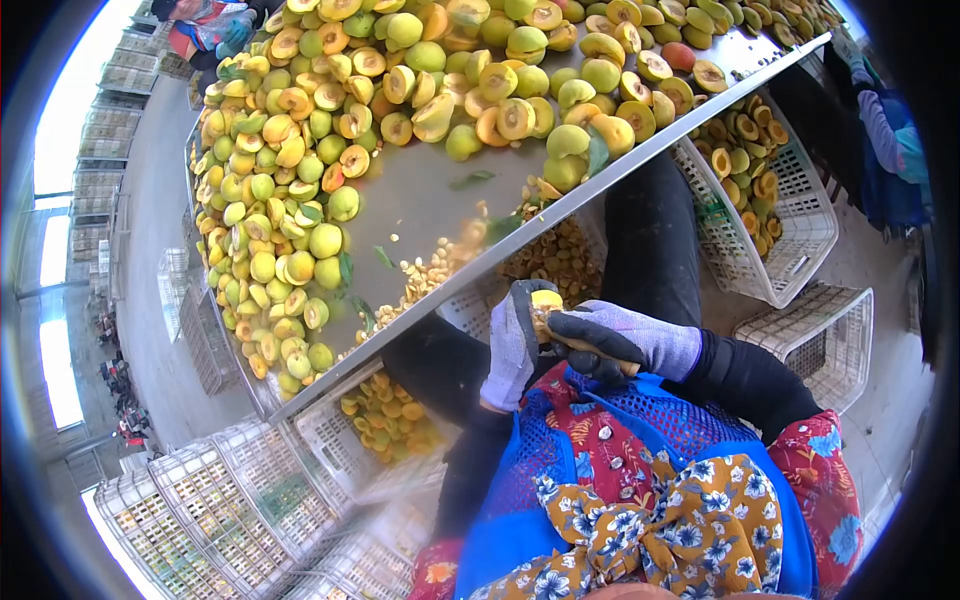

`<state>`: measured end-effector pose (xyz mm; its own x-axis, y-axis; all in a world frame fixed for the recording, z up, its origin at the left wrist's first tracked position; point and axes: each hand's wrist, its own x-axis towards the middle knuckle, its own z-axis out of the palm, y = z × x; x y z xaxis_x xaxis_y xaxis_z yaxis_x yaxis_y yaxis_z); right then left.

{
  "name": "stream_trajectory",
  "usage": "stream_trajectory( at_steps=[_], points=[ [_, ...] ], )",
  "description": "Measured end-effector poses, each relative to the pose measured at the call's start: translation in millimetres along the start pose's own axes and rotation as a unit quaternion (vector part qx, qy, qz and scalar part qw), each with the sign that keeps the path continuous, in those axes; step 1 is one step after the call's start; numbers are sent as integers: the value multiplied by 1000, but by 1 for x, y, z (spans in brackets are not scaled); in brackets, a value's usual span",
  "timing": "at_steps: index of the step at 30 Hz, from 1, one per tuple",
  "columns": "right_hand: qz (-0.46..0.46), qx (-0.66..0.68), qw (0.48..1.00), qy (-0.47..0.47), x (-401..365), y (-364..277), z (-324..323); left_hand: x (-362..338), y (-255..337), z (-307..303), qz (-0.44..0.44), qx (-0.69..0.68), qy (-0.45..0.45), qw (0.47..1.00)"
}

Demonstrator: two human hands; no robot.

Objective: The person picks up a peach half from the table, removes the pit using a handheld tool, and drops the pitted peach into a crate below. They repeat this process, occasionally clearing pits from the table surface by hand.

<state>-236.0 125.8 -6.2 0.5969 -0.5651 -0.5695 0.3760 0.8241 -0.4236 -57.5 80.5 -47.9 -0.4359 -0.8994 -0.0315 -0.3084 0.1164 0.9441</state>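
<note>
In front of my torso, my left hand (512, 345), in a grey and dark glove, is closed around a piece of yellow stone fruit (546, 299). My right hand (610, 338), gloved in the same way, meets it at the fruit. Its fingers are wrapped round a tool with a wooden handle (628, 368); the tool's working end is hidden between the hands. Just beyond them runs the metal rim of a sorting table (480, 262), heaped with whole and halved green-yellow fruit (290, 240). Loose pale pits (430, 272) lie near the rim.
A white crate (790, 240) of halved fruit stands at the right, with another crate (820, 345) below. Fruit halves (390, 415) fill a crate under the table's left edge. Stacked crates (220, 500) stand lower left. Co-workers (895, 140) are at right and upper left.
</note>
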Motion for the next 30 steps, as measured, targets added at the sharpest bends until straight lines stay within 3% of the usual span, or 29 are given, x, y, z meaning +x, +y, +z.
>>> stream_trajectory(
  at_steps=[3,4,5,7,9,10,11,12,13,14,15,16,19,21,23,27,30],
  points=[
    [40,-214,971,95,2,-16,12,1,-15,-5,-76,-52,-20,996],
    [-18,-325,939,112,6,-9,8,0,-16,-7,-30,0,-21,999],
    [-75,-435,886,141,11,5,1,-3,-16,-9,15,52,-22,998],
    [-184,-627,733,190,16,16,2,-9,-17,-18,80,138,-27,987],
    [-158,-611,757,170,11,15,1,-16,-19,-38,120,202,-28,972],
    [-170,-590,772,165,10,13,1,-30,-27,-54,134,325,-32,936],
    [-182,-568,787,159,9,11,0,-40,-5,-72,35,322,-62,944],
    [-169,-497,834,168,18,19,-16,-59,-32,-99,15,405,-50,913],
    [-134,-405,895,131,16,15,-23,-68,-15,-121,49,492,-47,868],
    [-96,-308,942,92,15,9,-28,-71,16,-133,-114,580,-84,802],
    [-56,-206,976,50,15,3,-31,-74,20,-151,-316,562,-42,763],
    [-88,-195,975,57,12,0,-23,-69,30,-158,-403,576,31,710],
    [-77,-200,977,4,31,15,-40,-39,24,-171,-223,654,70,719],
    [-27,-180,983,14,29,11,-37,27,33,-144,-120,567,113,807],
    [-26,-229,973,28,24,3,-36,104,33,-109,-24,556,42,830],
    [-54,-235,969,52,8,-4,-33,216,-20,-53,31,527,-31,849],
    [-103,-222,966,83,3,-1,-37,227,-18,-47,-21,493,-81,866]
  ],
)
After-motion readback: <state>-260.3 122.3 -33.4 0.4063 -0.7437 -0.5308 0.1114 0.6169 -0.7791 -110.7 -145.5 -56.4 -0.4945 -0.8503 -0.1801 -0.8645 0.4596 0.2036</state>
